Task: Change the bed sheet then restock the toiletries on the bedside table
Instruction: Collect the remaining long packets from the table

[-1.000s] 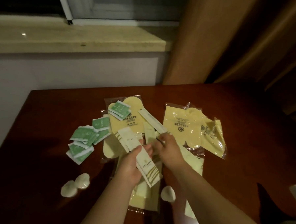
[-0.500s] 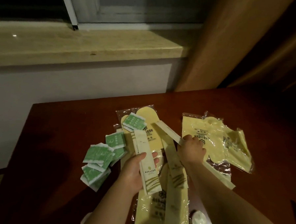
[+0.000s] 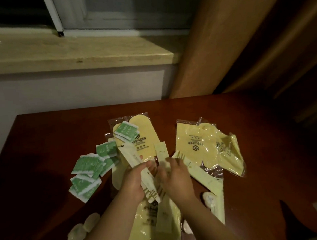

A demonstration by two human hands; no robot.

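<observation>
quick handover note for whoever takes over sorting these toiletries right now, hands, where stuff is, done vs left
Left hand: grips a bunch of long cream sachets.
Right hand: over the pile beside them, blurred; grip unclear.
On the table: green packets scattered left, yellow slipper packs centre and right, one long sachet lying right, small white wrapped items near the front edge.
Done: some long sachets gathered.
Left: collect the rest, group the packets, tidy everything.

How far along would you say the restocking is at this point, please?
Done: toiletries are out on the table, green sachets loosely heaped. In hand: the left hand grips long packets; the right hand reaches among them. Left: tidying the slipper packs. No bed visible.
</observation>
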